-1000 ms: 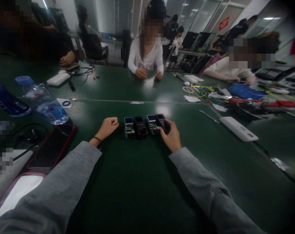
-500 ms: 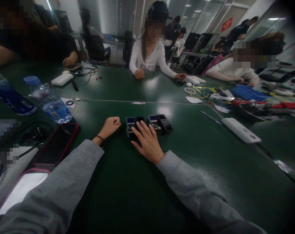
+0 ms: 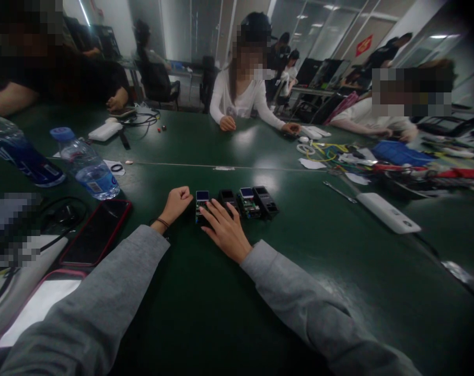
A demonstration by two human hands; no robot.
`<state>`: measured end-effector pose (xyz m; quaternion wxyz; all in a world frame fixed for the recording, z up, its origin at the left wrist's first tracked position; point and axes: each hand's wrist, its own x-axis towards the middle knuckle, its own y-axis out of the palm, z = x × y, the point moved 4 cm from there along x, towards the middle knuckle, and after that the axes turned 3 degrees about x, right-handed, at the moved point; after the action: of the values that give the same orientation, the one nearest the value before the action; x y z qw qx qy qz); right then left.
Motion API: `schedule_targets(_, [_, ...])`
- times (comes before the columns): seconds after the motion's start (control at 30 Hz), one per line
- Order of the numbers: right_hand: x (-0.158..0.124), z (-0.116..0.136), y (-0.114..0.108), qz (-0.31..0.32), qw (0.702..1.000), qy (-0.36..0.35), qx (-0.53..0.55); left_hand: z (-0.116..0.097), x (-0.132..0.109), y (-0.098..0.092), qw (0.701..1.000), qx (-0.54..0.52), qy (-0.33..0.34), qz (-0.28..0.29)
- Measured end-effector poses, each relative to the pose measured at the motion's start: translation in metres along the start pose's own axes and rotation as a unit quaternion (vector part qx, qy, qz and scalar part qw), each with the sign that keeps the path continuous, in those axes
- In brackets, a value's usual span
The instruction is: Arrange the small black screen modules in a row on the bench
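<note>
Four-sided small pieces lie in a row on the green table. At the left end is a circuit board with a small screen (image 3: 202, 196), partly covered by the fingers of my right hand (image 3: 227, 230). That hand is spread, palm down, its fingertips on or just over the board. To the right come a black plastic case (image 3: 228, 197), a second circuit board with a screen (image 3: 247, 201) and another black case (image 3: 265, 201). My left hand (image 3: 176, 202) is a loose fist on the table, just left of the first board, with nothing seen in it.
Left of my arm lie a red-edged phone (image 3: 97, 232), a water bottle (image 3: 90, 167) and a bottle with a dark blue label (image 3: 25, 151). Toward the right are a wrench (image 3: 338, 191), a white power strip (image 3: 388, 211) and tangled cables with a blue tray (image 3: 401, 153). Several people sit around.
My right hand has moved left, and the leftmost board has slid left with it, away from the black case and closer to my left fist. The left hand stays closed.
</note>
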<state>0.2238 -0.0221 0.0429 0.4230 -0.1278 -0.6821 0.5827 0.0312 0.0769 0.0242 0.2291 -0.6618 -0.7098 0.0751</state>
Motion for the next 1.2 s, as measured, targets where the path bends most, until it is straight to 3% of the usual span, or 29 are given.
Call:
schedule_targets(0.13, [-0.011, -0.025, -0.003, -0.044, 0.997, 0.061, 0.004, 0.000, -0.001, -0.001, 1.000, -0.002, -0.002, 0.005])
schedule_targets(0.27, [-0.024, -0.046, 0.006, -0.027, 0.993, 0.110, 0.015, -0.005, -0.003, 0.001, 0.999, 0.016, 0.008, 0.036])
schedule_targets(0.53, [-0.016, -0.026, 0.012, 0.005, 0.995, 0.097, 0.024, -0.008, -0.004, 0.005, 0.997, 0.038, 0.027, 0.061])
schedule_targets(0.77, [-0.013, -0.032, 0.009, 0.012, 0.991, 0.133, 0.027, -0.009, -0.005, 0.006, 0.997, 0.036, 0.025, 0.061])
schedule_targets(1.2, [-0.016, -0.030, 0.011, -0.004, 0.994, 0.098, 0.051, -0.012, -0.007, 0.006, 0.996, 0.039, 0.033, 0.072])
